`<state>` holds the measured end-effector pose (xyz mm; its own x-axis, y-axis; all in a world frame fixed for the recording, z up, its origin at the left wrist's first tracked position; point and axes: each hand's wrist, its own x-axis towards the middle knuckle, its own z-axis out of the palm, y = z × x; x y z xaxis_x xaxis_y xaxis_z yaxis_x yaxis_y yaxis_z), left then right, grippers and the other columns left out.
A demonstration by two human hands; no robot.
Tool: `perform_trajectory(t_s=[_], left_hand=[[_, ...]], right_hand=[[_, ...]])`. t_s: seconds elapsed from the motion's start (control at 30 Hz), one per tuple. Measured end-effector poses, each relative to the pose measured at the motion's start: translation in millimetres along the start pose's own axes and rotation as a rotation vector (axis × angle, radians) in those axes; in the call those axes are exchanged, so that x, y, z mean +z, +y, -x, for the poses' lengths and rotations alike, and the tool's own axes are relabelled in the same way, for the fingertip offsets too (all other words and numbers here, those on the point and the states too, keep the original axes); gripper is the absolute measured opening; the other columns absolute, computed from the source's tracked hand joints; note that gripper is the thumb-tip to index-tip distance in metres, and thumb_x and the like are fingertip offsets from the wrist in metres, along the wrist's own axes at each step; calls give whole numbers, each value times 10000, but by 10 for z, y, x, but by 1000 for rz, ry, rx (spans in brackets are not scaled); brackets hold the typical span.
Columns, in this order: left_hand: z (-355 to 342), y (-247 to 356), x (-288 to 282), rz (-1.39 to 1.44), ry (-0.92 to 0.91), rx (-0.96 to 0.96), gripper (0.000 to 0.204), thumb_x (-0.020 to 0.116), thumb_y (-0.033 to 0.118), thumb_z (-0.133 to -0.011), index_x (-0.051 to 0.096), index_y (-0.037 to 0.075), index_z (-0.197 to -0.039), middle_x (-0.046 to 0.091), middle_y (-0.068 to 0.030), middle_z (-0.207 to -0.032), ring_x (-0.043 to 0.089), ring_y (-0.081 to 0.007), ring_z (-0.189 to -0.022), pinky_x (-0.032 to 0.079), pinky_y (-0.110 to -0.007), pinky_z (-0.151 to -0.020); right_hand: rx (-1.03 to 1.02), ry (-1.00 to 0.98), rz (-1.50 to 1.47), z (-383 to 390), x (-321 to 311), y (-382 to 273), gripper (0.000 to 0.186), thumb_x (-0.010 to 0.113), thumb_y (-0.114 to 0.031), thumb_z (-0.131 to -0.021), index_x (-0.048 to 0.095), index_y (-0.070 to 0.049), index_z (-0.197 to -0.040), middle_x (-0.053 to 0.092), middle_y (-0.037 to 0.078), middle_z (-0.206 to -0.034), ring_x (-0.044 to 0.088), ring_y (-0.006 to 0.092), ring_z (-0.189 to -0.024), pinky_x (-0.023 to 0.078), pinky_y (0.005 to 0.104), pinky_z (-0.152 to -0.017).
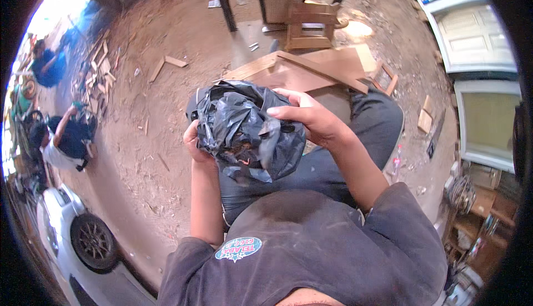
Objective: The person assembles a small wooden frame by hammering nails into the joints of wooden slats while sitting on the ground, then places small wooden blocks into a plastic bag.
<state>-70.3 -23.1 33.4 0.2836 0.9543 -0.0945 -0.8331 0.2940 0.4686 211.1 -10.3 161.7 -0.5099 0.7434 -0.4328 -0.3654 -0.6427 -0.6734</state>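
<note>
A crumpled black plastic bag is held up in front of me, above my lap. My left hand grips its left side, with most of the fingers hidden behind the plastic. On the upper right, my right hand holds the bag, thumb over the top and fingers behind. The bag is bunched up, and small orange-brown bits show in its lower folds. What it contains, if anything, I cannot make out.
Wooden boards lie just beyond my knees, with a small wooden stool behind them. Wood scraps are piled at far left near two people. A white car stands at lower left. Framed panels line the right; a plastic bottle is nearer.
</note>
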Motion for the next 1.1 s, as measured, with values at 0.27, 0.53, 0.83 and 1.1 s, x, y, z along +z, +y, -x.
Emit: perform_trajectory(t_s=[0.27, 0.53, 0.83, 1.1], left_hand=[[-51, 18, 956, -256, 140, -333, 735, 672, 380, -950, 414, 19, -1536, 569, -184, -1460, 601, -293, -1295, 496, -443, -1080], [-131, -174, 1405, -696, 203, -207, 270, 704, 39, -937, 669, -43, -1192, 753, -64, -1070, 708, -113, -915, 567, -278, -866], [-162, -175, 1438, -500, 159, -315, 246, 684, 103, -990, 678, -30, -1197, 761, -80, -1069, 737, -137, -919, 601, -302, -834], [-126, -287, 1434, -415, 191, -295, 240, 644, 172, -1039, 677, -9, -1193, 758, -77, -1065, 738, -142, -918, 604, -306, -833]], right_hand=[[-285, 196, 270, 213, -460, 121, 313, 701, -48, -848, 684, -14, -1159, 712, 12, -1023, 644, 91, -924, 514, 267, -870], [-285, 147, 276, 265, -557, 188, 483, 559, 33, -871, 593, 48, -1352, 690, 15, -1147, 629, 78, -990, 503, 249, -915], [-274, 130, 111, 297, -651, 127, 392, 561, 3, -908, 640, 49, -1289, 700, 33, -1127, 644, 84, -983, 522, 261, -884], [-236, 114, 350, 364, -492, 145, 367, 836, -124, -817, 722, 29, -1130, 735, 29, -1036, 660, 108, -923, 544, 279, -864]])
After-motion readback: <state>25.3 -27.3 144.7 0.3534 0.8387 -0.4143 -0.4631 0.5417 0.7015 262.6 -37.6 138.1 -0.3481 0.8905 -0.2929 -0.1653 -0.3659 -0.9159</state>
